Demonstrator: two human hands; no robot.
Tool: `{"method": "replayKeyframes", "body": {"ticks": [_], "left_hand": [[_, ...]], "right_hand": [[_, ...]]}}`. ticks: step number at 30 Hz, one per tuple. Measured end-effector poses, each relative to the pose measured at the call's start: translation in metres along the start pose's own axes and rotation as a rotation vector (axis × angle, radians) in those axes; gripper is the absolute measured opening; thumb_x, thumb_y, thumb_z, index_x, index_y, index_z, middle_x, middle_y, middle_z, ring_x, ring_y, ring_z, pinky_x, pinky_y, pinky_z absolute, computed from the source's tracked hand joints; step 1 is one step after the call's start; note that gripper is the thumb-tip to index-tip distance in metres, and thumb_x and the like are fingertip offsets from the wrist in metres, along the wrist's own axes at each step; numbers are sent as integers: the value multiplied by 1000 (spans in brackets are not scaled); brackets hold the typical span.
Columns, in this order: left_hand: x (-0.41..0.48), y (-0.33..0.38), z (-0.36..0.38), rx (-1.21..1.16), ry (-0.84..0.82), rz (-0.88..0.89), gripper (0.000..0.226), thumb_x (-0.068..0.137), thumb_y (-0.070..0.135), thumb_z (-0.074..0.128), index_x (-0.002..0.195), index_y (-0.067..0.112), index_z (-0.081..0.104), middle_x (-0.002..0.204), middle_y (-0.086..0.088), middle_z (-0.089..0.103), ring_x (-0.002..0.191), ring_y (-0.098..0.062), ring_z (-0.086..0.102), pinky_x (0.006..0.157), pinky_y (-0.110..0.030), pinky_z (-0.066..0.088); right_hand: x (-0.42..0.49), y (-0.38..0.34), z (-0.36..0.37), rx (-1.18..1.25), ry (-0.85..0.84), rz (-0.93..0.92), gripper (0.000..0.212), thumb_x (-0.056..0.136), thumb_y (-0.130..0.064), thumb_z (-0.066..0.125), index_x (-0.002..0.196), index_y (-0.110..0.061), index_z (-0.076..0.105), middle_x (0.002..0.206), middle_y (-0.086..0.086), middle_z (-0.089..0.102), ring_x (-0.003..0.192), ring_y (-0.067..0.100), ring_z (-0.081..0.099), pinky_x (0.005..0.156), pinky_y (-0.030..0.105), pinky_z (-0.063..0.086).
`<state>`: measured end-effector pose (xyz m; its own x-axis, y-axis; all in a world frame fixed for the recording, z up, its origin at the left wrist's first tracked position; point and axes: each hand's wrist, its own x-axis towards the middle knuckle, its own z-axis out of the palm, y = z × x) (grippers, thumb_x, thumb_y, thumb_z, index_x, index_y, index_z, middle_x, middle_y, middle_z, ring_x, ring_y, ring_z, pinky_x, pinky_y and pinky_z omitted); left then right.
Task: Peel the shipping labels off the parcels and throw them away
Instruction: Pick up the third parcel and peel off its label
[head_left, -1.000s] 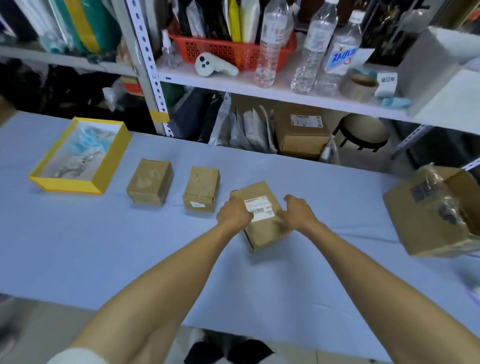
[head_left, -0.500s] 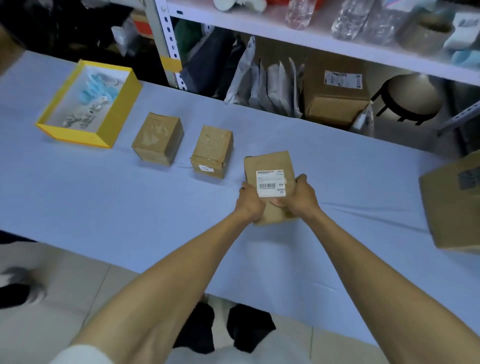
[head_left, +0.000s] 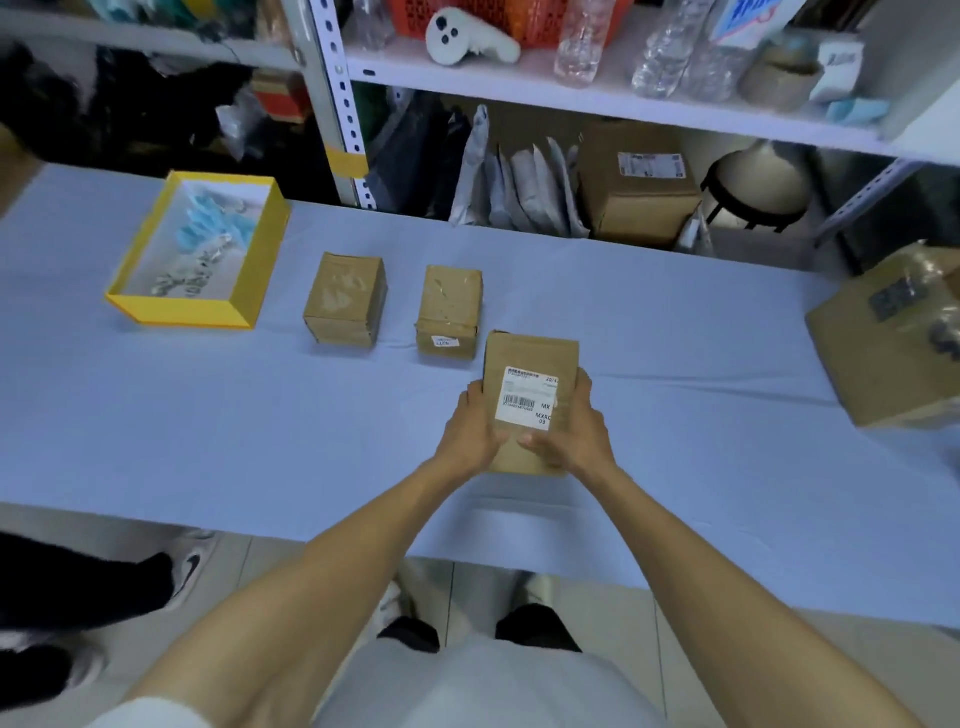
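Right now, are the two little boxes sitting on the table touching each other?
Apart. The head view shows a strip of blue tablecloth between the left little box and the right little box.

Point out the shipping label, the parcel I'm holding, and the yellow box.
shipping label (head_left: 525, 397), head view, white face beside the barcode.
held parcel (head_left: 530, 351), head view, bare cardboard above the label.
yellow box (head_left: 262, 253), head view, its right wall.

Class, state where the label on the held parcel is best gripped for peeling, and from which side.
Probably its lower right corner, from the right: the label lies flat on the parcel, so only a corner lifts; the right hand sits nearest.
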<state>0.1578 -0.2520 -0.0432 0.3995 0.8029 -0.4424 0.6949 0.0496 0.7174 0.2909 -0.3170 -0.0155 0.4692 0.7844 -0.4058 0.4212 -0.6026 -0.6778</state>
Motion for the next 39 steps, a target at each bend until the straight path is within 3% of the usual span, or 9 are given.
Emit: {"method": "replayKeyframes", "body": {"ticks": [3, 6, 10, 14, 18, 21, 31, 35, 39], "left_hand": [[-14, 5, -4, -40, -1, 61, 81, 76, 16, 64, 145, 17, 21, 135, -9, 49, 118, -31, 53, 94, -43, 47], [-13, 3, -5, -53, 24, 99, 97, 80, 16, 65, 146, 32, -5, 130, -12, 55, 108, -35, 60, 86, -45, 51], [-15, 1, -2, -57, 59, 153, 70, 85, 45, 54, 137, 37, 7, 119, 3, 58, 90, -18, 62, 68, -26, 47], [-9, 3, -3, -46, 65, 157, 77, 76, 3, 59, 133, 36, 19, 129, -2, 56, 103, -25, 58, 83, -37, 50], [-11, -1, -4, -89, 50, 190, 82, 72, 9, 62, 131, 48, 21, 125, -5, 58, 107, -27, 58, 89, -47, 51], [-7, -2, -8, -167, 6, 186, 86, 65, 17, 60, 136, 46, 22, 127, -5, 57, 107, -27, 58, 90, -47, 52], [-2, 0, -10, -180, -44, 163, 92, 61, 14, 60, 132, 57, 20, 124, -11, 51, 110, -28, 54, 93, -49, 51], [-3, -1, -10, -173, -41, 171, 91, 64, 11, 61, 130, 58, 21, 123, -9, 51, 109, -26, 54, 92, -48, 52], [-4, -2, -9, -160, -25, 181, 88, 67, 9, 63, 130, 56, 23, 125, -8, 49, 112, -25, 51, 94, -46, 50]], "right_hand": [[-3, -4, 1, -18, -3, 0, 107, 63, -25, 81, 144, -20, 12, 108, 7, 68, 101, 32, 64, 88, 47, 54], [1, -3, -5, 12, -30, -12, 102, 66, -19, 81, 144, -23, 15, 110, 5, 66, 101, 30, 64, 87, 43, 54], [6, 7, -5, 76, -9, -51, 98, 64, -16, 83, 141, -30, 25, 102, -5, 63, 100, 26, 64, 82, 37, 55], [13, 15, -2, 122, 10, -50, 100, 61, -15, 84, 142, -34, 29, 101, -6, 63, 97, 23, 63, 83, 38, 55], [10, 17, -1, 147, 51, -35, 105, 60, -15, 87, 145, -36, 29, 93, -5, 62, 90, 20, 60, 81, 35, 54], [13, 18, 0, 165, 54, -21, 106, 59, -14, 87, 145, -36, 30, 93, -5, 61, 93, 21, 60, 81, 33, 52], [11, 20, -1, 179, 46, -45, 105, 59, -12, 87, 144, -38, 31, 85, -14, 60, 83, 15, 59, 69, 27, 49], [10, 23, -1, 184, 36, -58, 107, 57, -14, 87, 144, -41, 30, 92, -10, 64, 89, 17, 63, 78, 35, 55], [10, 23, -1, 189, 30, -78, 105, 57, -13, 87, 142, -40, 32, 87, -17, 63, 87, 14, 64, 78, 37, 57]]}}
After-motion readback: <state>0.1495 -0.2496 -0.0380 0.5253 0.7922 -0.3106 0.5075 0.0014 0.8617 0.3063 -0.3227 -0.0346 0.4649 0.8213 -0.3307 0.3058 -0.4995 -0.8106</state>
